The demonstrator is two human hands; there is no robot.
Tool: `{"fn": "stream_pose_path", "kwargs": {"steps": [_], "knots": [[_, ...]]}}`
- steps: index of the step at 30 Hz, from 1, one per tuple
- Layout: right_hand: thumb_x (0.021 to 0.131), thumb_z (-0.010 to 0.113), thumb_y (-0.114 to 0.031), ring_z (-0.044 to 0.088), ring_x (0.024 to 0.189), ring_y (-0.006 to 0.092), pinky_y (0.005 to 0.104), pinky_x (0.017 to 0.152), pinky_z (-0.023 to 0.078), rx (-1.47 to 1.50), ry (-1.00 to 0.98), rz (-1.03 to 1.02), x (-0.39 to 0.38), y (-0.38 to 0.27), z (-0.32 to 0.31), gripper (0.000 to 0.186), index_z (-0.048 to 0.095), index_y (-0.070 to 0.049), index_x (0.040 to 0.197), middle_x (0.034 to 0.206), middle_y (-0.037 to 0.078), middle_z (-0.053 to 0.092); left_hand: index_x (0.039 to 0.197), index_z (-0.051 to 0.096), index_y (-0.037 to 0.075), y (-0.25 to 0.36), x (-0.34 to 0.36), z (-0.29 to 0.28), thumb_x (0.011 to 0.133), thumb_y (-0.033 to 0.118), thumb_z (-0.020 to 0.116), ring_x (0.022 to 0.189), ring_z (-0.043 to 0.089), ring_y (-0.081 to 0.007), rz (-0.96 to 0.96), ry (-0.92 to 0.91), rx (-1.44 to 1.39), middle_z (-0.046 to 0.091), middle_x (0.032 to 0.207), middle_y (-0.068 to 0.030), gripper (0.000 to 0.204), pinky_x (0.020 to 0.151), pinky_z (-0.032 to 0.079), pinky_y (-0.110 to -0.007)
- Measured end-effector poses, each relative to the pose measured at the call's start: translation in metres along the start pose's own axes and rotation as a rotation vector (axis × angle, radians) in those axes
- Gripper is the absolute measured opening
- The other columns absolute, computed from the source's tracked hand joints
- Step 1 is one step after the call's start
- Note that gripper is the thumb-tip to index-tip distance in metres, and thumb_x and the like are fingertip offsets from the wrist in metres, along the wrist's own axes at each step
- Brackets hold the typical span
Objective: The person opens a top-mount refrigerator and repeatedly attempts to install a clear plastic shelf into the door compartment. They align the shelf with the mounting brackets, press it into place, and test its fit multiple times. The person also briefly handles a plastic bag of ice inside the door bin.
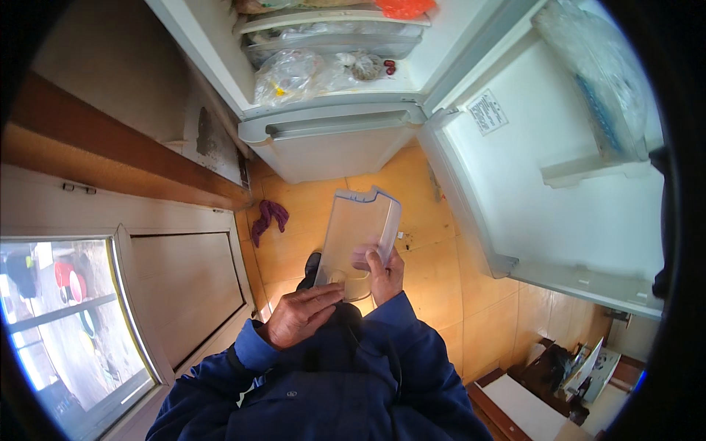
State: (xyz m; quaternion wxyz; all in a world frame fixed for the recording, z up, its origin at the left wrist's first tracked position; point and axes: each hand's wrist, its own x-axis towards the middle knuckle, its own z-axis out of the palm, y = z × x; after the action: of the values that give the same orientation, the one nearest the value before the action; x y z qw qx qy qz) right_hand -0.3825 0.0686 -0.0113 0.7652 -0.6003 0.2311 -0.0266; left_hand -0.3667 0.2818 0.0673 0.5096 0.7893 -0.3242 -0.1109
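Observation:
A clear plastic fridge bin [357, 220] is tilted up in front of my body, its notched rim pointing away from me. My right hand [387, 275] grips its right side, the thumb on top and the fingers showing blurred through the plastic. My left hand [303, 314] is closed at the near left corner of the bin, fingers pressed together against it. Whether the left fingers also hold something small cannot be made out. Beyond the bin stands an open fridge [331, 140].
Plastic bags [287, 77] and two dark red items [390, 67] lie on the fridge's lower shelf. The fridge door [544, 206] swings out at right, with a bagged item [603, 95] in its rack. A purple cloth [269, 220] lies on the tiled floor [434, 294]. A white door [184, 287] borders the left.

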Motion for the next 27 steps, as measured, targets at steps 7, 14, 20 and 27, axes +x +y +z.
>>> {"fn": "stream_pose_path", "kwargs": {"steps": [7,14,20,27], "knots": [[0.103,0.058,-0.016,0.074,0.092,0.0245,0.0377,0.079,0.062,0.139,0.068,0.013,0.017,-0.045,-0.009,0.035,0.056,0.0,0.134,0.11,0.014,0.072,0.118,0.071,-0.002,0.01,0.031,-0.043,0.096,-0.003,0.069,0.095,0.074,-0.02,-0.262,0.052,-0.463,0.076,0.1,-0.0134,0.022,0.087,0.057,-0.031],[0.105,0.058,-0.023,0.073,0.093,0.0239,0.0354,0.079,0.06,0.028,0.01,0.059,-0.007,-0.085,-0.021,0.038,0.057,-0.001,0.136,0.107,0.014,0.072,0.156,0.041,-0.002,-0.014,0.097,-0.046,0.106,0.017,0.063,0.114,0.068,-0.0247,-0.354,-0.06,-0.528,0.063,0.135,-0.0176,0.058,0.106,0.05,-0.038],[0.106,0.058,-0.025,0.071,0.094,0.0224,0.0343,0.081,0.058,0.047,-0.016,0.018,-0.037,-0.111,-0.045,0.039,0.057,-0.001,0.136,0.108,0.013,0.071,0.164,0.024,0.003,0.006,0.123,-0.013,0.107,0.016,0.059,0.117,0.068,-0.0261,-0.374,-0.275,-0.841,0.064,0.135,-0.0172,0.069,0.106,0.049,-0.038],[0.104,0.059,-0.015,0.069,0.103,0.02,0.0339,0.089,0.057,-0.072,-0.005,-0.029,-0.044,-0.144,-0.054,0.04,0.053,0.001,0.141,0.117,0.012,0.069,0.165,0.025,0.007,0.019,0.132,-0.009,0.103,0.01,0.065,0.112,0.07,-0.0256,-0.265,-0.327,-0.758,0.067,0.129,-0.0175,0.074,0.097,0.052,-0.035]]}}
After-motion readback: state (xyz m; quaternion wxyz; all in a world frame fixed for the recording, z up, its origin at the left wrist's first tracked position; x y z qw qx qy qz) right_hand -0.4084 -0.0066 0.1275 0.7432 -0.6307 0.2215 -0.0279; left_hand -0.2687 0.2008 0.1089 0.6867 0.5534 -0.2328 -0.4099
